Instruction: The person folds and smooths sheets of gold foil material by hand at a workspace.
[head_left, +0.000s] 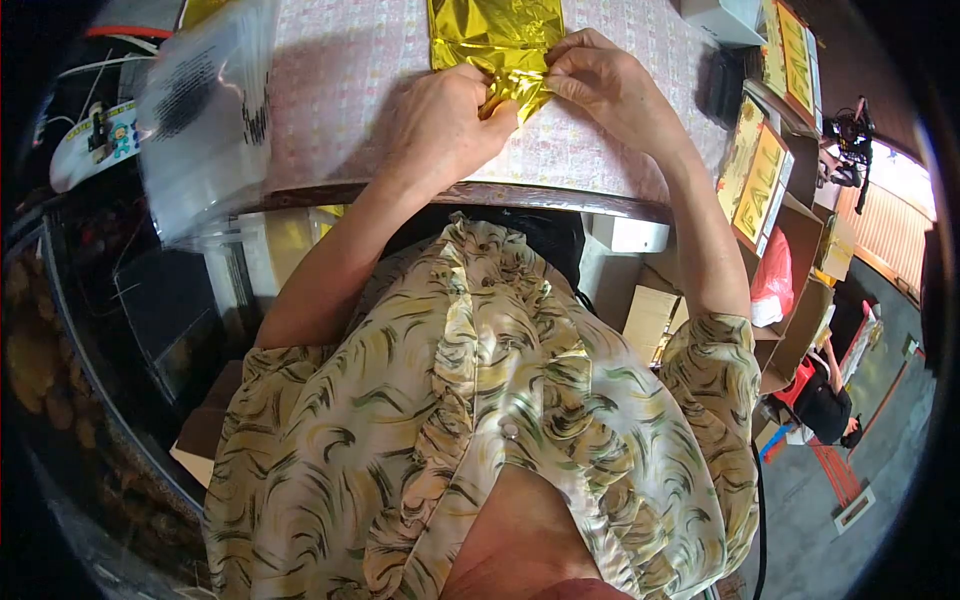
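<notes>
A shiny gold foil sheet or bag (497, 35) lies on the patterned tablecloth, its near end gathered and crumpled between my hands. My left hand (452, 122) is closed on the left side of that near end, thumb and fingers pinching the foil. On the other side, my right hand (600, 78) pinches the foil's right edge between thumb and fingertips. Whether anything is inside the foil cannot be seen.
Clear plastic bags with black print (205, 120) hang over the table's left edge. Boxes marked "FALL" (757, 185) stand at the right, near a black object (720, 88). Cardboard boxes and a red bag (773, 278) are lower right. Another person (820, 400) is farther off.
</notes>
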